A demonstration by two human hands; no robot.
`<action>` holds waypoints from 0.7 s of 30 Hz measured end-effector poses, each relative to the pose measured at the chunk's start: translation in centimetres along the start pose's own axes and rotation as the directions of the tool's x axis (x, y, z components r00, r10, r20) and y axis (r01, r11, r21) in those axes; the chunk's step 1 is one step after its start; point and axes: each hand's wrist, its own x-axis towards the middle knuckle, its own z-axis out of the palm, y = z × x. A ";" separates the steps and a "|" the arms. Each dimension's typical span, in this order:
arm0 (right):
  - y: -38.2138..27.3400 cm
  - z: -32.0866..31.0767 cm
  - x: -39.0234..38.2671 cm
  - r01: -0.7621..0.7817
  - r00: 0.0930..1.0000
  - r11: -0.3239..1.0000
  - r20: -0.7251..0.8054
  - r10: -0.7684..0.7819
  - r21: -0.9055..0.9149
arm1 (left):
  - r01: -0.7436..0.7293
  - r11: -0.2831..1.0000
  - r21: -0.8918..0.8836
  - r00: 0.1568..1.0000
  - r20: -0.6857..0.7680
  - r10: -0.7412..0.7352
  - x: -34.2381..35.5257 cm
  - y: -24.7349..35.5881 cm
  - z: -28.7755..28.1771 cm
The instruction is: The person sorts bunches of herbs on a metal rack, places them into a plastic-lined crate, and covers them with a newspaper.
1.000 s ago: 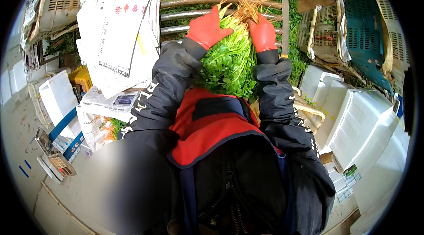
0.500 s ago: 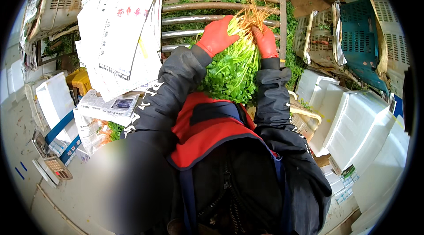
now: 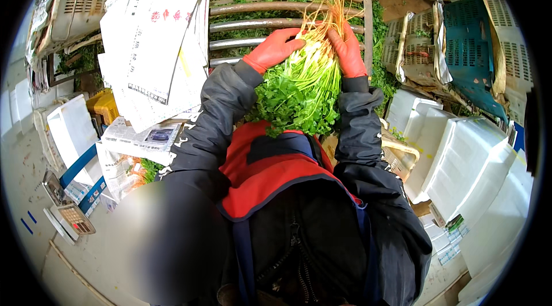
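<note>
A large bunch of coriander [image 3: 305, 85] lies in front of my body. Its green leaves point toward me, and its pale stems run away to a tuft of stringy orange-brown roots [image 3: 339, 10]. Both hands wear red-orange gloves. From the left, my left hand [image 3: 275, 48] closes round the stems below the roots, its fingertips partly hidden behind them. My right hand [image 3: 347, 51] grips the right side of the stems, thumb across the front. The bunch rests at the near end of a slatted rack [image 3: 259, 23] of brown metal bars.
Large white printed sheets [image 3: 152, 36] lie left of the rack, with a newspaper [image 3: 138, 136] below. A scale with a keypad [image 3: 76, 218] stands at lower left. White foam boxes [image 3: 466, 159] and plastic crates [image 3: 468, 47] line the right. Loose greens [image 3: 379, 36] lie beside the rack.
The bunch has spread wider, with more leaves showing on the left. My left hand has moved slightly left, and the roots now stand higher and more upright.
</note>
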 end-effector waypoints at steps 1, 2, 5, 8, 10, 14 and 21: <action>-0.2 0.2 0.1 -0.012 1.000 0.997 -0.002 0.013 0.077 | -0.037 0.999 -0.004 0.999 0.017 0.037 -0.1 -0.2 0.1; -0.7 0.4 0.2 -0.027 1.000 0.999 0.014 0.026 0.040 | -0.081 0.996 0.047 0.997 0.000 0.081 -0.1 -0.5 0.3; -1.3 0.8 0.6 -0.065 0.997 0.998 0.047 0.066 -0.024 | -0.153 0.965 0.213 0.984 -0.058 0.169 -0.1 -0.8 1.0; -1.9 0.6 1.0 -0.169 0.964 0.980 0.187 0.187 -0.108 | -0.095 0.917 0.387 0.995 0.041 0.086 -0.1 0.6 0.8; -2.3 0.7 1.2 -0.188 0.953 0.969 0.210 0.220 -0.163 | -0.127 0.890 0.438 0.992 0.052 0.116 -0.2 0.3 0.7; -1.5 0.0 1.4 -0.149 0.957 0.958 0.209 0.202 -0.245 | -0.125 0.916 0.380 0.992 0.036 0.121 -0.6 1.7 0.7; -1.9 0.0 1.3 -0.143 0.959 0.962 0.208 0.192 -0.231 | -0.080 0.824 0.561 0.953 -0.199 0.228 -3.8 2.4 0.8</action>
